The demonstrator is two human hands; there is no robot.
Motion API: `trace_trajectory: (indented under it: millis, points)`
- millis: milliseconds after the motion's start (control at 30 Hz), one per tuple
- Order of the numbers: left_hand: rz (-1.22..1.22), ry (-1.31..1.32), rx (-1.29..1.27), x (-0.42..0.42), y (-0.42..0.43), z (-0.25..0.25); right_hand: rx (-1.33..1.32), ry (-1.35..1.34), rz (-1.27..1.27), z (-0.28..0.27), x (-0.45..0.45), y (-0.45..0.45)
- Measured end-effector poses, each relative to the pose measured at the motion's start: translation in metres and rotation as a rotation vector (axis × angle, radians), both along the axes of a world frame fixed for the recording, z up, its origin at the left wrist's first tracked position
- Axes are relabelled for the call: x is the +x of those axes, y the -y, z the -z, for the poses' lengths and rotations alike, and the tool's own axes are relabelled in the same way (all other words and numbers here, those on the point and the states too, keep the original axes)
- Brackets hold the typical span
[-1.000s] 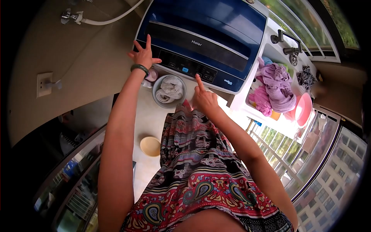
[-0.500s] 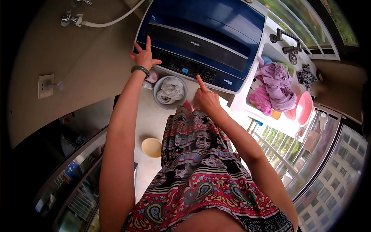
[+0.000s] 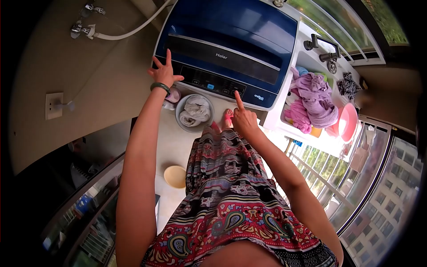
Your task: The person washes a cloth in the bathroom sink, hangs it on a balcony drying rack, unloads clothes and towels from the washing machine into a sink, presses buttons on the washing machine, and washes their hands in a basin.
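A blue top-loading washing machine (image 3: 231, 33) stands in front of me with its lid down. My left hand (image 3: 164, 74) is open, fingers spread, resting at the left front corner of its top; a dark green bangle circles the wrist. On the black control panel (image 3: 202, 80) a blue light shows. My right hand (image 3: 245, 120) holds nothing: its index finger is stretched out to the right part of the panel, with the other fingers curled. The fingertip appears to touch the panel. Below the machine's front, a grey bucket (image 3: 179, 119) holds white cloth (image 3: 195, 110).
At the right, a white sink (image 3: 278, 116) holds purple and pink laundry (image 3: 316, 91) below a dark faucet (image 3: 329, 57). A pink basin (image 3: 348, 122) tilts beside it. On the floor stands a cream bowl (image 3: 175, 176). A white hose (image 3: 129, 29) runs from the wall tap (image 3: 80, 30).
My right index finger has moved rightward along the control panel. My left hand keeps its spread pose at the corner. The view has shifted slightly, and a pink-shod foot now shows below the machine.
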State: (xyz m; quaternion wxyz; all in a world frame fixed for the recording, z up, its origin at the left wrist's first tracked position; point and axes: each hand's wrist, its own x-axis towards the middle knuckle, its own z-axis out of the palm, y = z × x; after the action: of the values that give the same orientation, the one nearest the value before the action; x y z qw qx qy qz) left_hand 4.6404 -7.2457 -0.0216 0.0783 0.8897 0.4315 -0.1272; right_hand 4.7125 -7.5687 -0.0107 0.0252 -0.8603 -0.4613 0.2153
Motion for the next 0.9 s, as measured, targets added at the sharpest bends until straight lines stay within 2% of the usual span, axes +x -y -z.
trace_trajectory:
  millis: [200, 267, 300, 367, 467, 533, 633, 667, 733, 767, 833, 867, 900]
  points:
    - [0.066, 0.036, 0.067, -0.005, -0.003, 0.009, 0.059, 0.07, -0.018, 0.013, -0.008, -0.001]
    - [0.077, 0.041, 0.102, -0.004, -0.003, 0.013, -0.052, 0.095, -0.031, 0.015, -0.009, -0.005]
    - [0.073, 0.044, 0.07, -0.004, -0.005, 0.013, 0.028, 0.092, -0.032, 0.021, -0.01, -0.004]
    - [0.082, 0.075, 0.049, -0.005, -0.005, 0.012, -0.032, 0.111, -0.094, 0.018, -0.012, -0.011]
    - [0.056, 0.069, -0.006, -0.005, 0.0, 0.008, 0.032, 0.056, 0.029, 0.027, -0.016, -0.013]
    - [0.048, 0.157, -0.049, -0.012, 0.004, 0.013, 0.017, -0.133, 0.088, -0.01, -0.001, -0.005]
    - [0.098, 0.261, -0.08, -0.018, 0.034, 0.012, 0.366, -0.117, 0.351, 0.012, 0.007, 0.025]
    - [0.171, 0.381, -0.13, -0.017, 0.054, 0.011, 0.366, -0.109, 0.381, 0.017, 0.012, 0.037]
    - [0.286, 0.58, -0.21, -0.008, 0.105, 0.0, 0.591, -0.066, 0.483, 0.022, 0.021, 0.062]
    - [0.33, 0.698, -0.306, -0.002, 0.131, -0.011, 0.59, -0.058, 0.501, 0.023, 0.025, 0.072]
    - [0.343, 0.741, -0.48, 0.012, 0.188, -0.051, 0.638, -0.063, 0.661, 0.025, 0.037, 0.089]
    - [0.418, 0.735, -0.438, 0.016, 0.209, -0.058, 0.391, -0.11, 0.751, 0.009, 0.045, 0.092]
    - [0.49, 0.728, -0.395, 0.02, 0.227, -0.065, 0.394, -0.107, 0.757, 0.012, 0.052, 0.101]
